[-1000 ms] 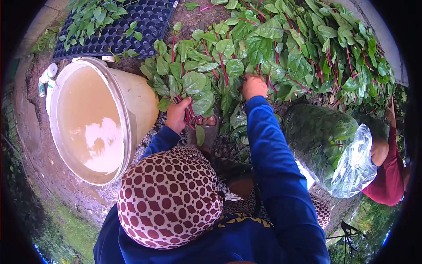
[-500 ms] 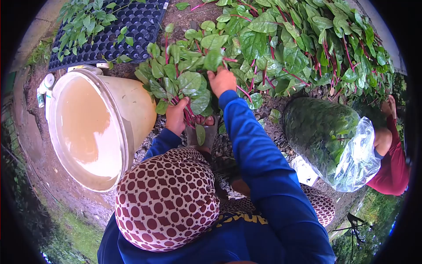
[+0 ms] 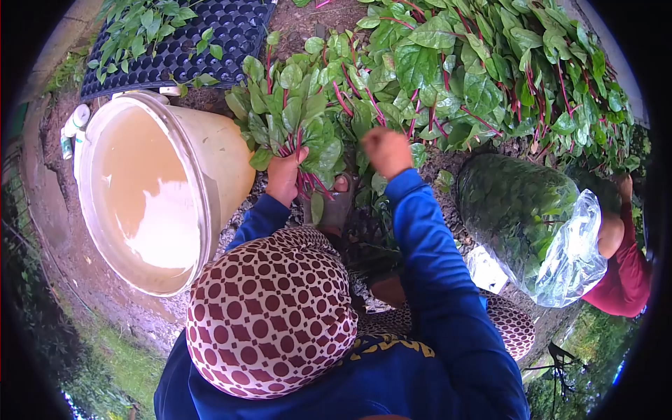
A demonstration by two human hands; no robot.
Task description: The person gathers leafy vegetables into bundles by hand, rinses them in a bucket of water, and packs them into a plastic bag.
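Observation:
My left hand is closed round the stems of a bunch of red-stemmed leafy greens, which look like Malabar spinach. The leaves fan out above the fist and the cut red stems poke out below it. At the near edge of a large heap of the same greens, my right hand has its fingers curled together, slightly blurred. A red stem reaches down to its fingertips, but whether they grip it is hidden.
A wide bucket of cloudy brown water stands at left, beside a black seedling tray. To the right lies a clear plastic bag packed with greens. Beyond it, another person's red sleeve shows near the heap.
My right hand has moved right and slightly down, away from the bunch, and the leaf at its fingers no longer shows there. My left hand keeps its hold on the greens.

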